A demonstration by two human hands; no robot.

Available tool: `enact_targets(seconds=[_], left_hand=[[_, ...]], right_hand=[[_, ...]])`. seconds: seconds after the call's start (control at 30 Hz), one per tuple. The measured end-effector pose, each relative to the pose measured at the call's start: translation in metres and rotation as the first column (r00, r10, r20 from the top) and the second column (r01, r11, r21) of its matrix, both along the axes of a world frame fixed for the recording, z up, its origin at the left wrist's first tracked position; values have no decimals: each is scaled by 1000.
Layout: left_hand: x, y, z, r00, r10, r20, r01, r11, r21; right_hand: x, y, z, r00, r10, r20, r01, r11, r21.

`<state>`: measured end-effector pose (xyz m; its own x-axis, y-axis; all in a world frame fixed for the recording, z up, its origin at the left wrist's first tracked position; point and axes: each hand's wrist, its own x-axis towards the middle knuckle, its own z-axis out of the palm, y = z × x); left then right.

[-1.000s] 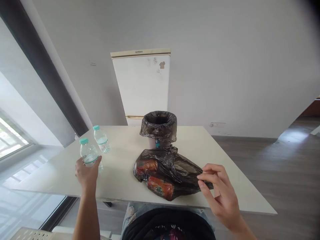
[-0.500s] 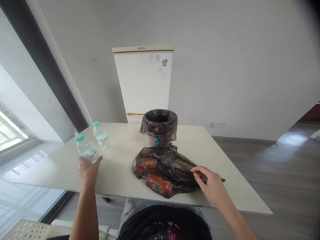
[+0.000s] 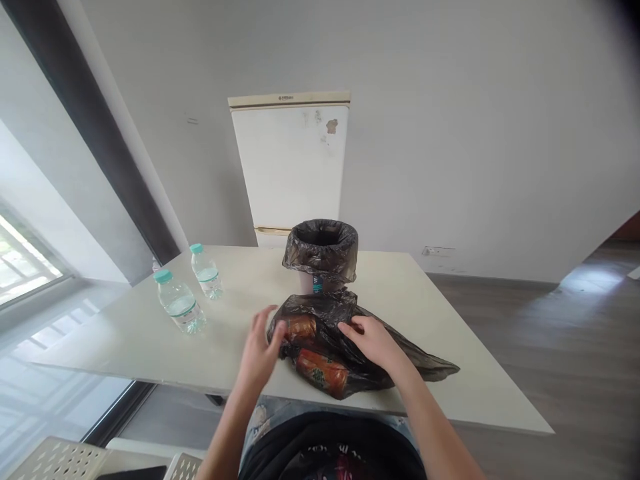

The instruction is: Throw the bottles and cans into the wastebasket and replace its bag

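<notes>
A: Your L grip (image 3: 260, 348), pls: state?
B: Thumb & fingers spread well apart, slightly blurred, w/ nothing held. Thumb overlaps L edge of the black bag (image 3: 345, 347); contact unclear.
A: And your R grip (image 3: 374, 341)?
B: Fingers bent, tips on the bag's film, approx. mid-bag. Can't tell whether film is pinched b/w them.
A: Bag's position re: your grips?
B: Lying on the bench (image 3: 400, 287), b/w both; its tapered end runs out to the R of your R grip. Two orange-red items show thru the film: the far item (image 3: 303, 327), just R of your L thumb; the near item (image 3: 323, 373), b/w your grips, closer to you.
A: Surroundings?
B: L of your L grip, two capped bottles stand: the near bottle (image 3: 181, 304) & the far bottle (image 3: 207, 273). Ahead of both grips, just beyond the bag: the lined bin (image 3: 320, 260). Farther off, past the bench: the fridge (image 3: 290, 167).
</notes>
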<state>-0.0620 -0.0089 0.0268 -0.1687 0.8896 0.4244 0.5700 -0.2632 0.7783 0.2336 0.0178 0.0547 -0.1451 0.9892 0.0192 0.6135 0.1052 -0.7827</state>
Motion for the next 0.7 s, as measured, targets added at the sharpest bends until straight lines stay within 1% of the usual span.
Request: enact_targets(seconds=[0.03,0.07,0.1,0.13,0.17,0.2,0.23,0.27,0.3,0.33,0.37,0.4,0.47,0.5,0.53,0.57,0.6,0.63,0.7], left_hand=[[12,0,-5,997,-65,-31,65,998,-20],[22,0,-9,993,-104,-52,102,994,-31],[28,0,-14,991,-118,-62,116,993,-33],[31,1,-18,991,-113,-64,112,993,-30],[33,3,-21,993,-100,-61,98,995,-27],[33,4,-24,995,-84,-55,83,996,-25],[31,6,-26,996,-72,-46,70,997,-26],[30,7,-27,997,-65,-35,64,997,-32],[28,8,-27,998,-61,-20,60,997,-37],[26,9,-28,998,-61,-3,61,997,-41],[24,10,-28,998,-61,15,62,997,-44],[23,11,-28,998,-59,37,61,997,-45],[21,12,-29,995,-47,87,52,997,-52],[20,13,-29,993,-36,115,43,998,-55],[19,13,-30,990,-24,139,32,998,-57],[19,13,-30,987,-16,158,25,998,-55],[19,13,-31,985,-20,172,29,998,-51],[18,13,-31,983,-33,182,43,998,-48],[18,13,-32,978,-65,199,77,996,-49]], right_hand=[[-3,0,1,999,13,-46,-14,1000,-19],[-5,0,3,992,24,-125,-28,999,-36],[-8,-2,4,969,36,-244,-52,997,-61],[-9,-4,5,920,34,-389,-78,992,-98],[-11,-7,6,843,10,-538,-103,984,-143],[-12,-9,7,748,-25,-664,-134,973,-188],[-12,-10,7,658,-58,-751,-169,960,-222],[-12,-10,6,594,-83,-800,-198,949,-245],[-12,-9,5,569,-99,-817,-211,942,-262],[-12,-8,3,580,-109,-808,-204,940,-273],[-12,-6,0,621,-104,-777,-179,946,-270],[-12,-3,-2,684,-88,-724,-136,960,-245],[-14,1,-6,829,-25,-559,-47,992,-115],[-16,3,-8,885,19,-465,-34,999,-25],[-19,4,-9,924,66,-377,-50,997,51],[-22,5,-10,946,107,-305,-81,992,97],[-26,5,-11,959,132,-250,-108,988,108],[-31,6,-12,969,138,-207,-120,988,96],[-41,7,-15,986,106,-126,-98,993,66]])
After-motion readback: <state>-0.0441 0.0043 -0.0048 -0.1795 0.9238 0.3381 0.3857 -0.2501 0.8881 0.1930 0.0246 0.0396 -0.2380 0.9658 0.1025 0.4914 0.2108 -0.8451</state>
